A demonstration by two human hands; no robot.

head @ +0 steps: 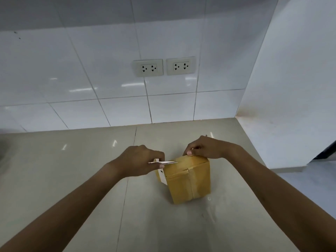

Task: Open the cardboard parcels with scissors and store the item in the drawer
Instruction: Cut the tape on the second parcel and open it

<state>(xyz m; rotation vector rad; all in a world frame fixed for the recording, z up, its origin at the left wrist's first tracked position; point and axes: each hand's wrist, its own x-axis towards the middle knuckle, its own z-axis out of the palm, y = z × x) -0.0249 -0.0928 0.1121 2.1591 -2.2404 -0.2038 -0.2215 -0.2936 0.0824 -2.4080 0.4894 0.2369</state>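
Observation:
A small brown cardboard parcel (189, 179), taped along its seams, stands on the beige tiled counter (72, 179). A white label hangs on its left side. My left hand (140, 160) is closed around scissors (169, 162), whose blades point right and touch the parcel's top left edge. The scissor handles are hidden inside my fist. My right hand (205, 148) rests on the parcel's far top edge, fingers pressed on it and gripping it. No drawer is in view.
A white tiled wall with two double power sockets (164, 67) rises behind the counter. A white side wall (291, 106) closes the right end. The counter's right edge drops to a grey floor (323, 188).

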